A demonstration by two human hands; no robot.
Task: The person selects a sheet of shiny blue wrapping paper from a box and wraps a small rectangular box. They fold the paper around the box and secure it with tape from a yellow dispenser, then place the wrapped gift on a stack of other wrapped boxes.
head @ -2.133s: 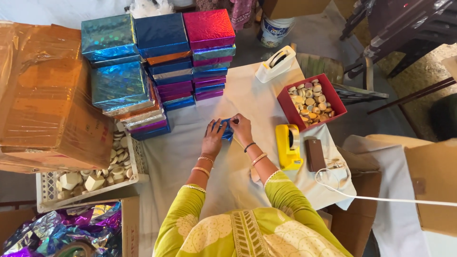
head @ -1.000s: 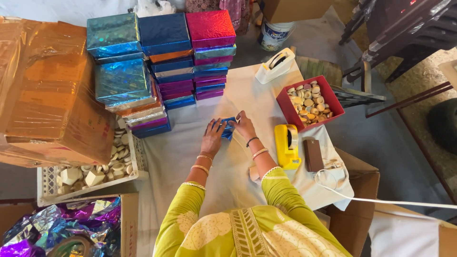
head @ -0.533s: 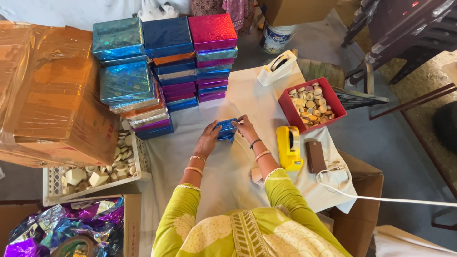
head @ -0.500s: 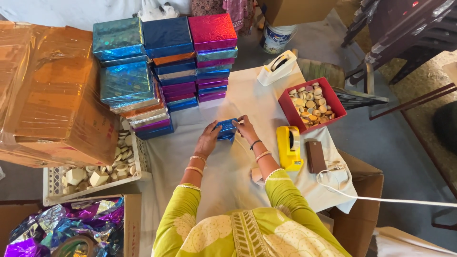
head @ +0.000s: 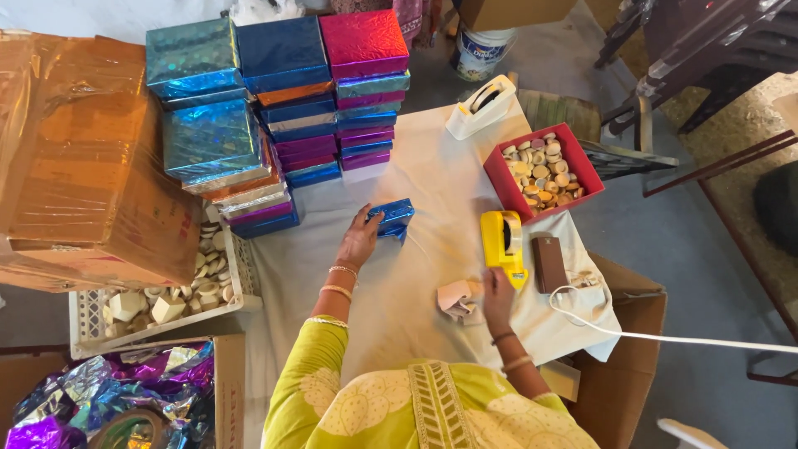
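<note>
Left hand (head: 359,241) grasps the small blue foil-wrapped box (head: 391,218) at counter (head: 416,166) centre. Right hand (head: 498,298), released, touches the yellow tape dispenser (head: 502,243), beside crumpled paper (head: 457,299).

Single head cam, high up, looking steeply down over the cloth-covered counter (head: 432,191); wide view, floor visible around.

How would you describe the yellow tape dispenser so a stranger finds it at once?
Look at the white cloth covering the table. Near its right edge, below the red tray of small round pieces, lies the yellow tape dispenser, touching the right hand. The other dispenser is white.
</note>
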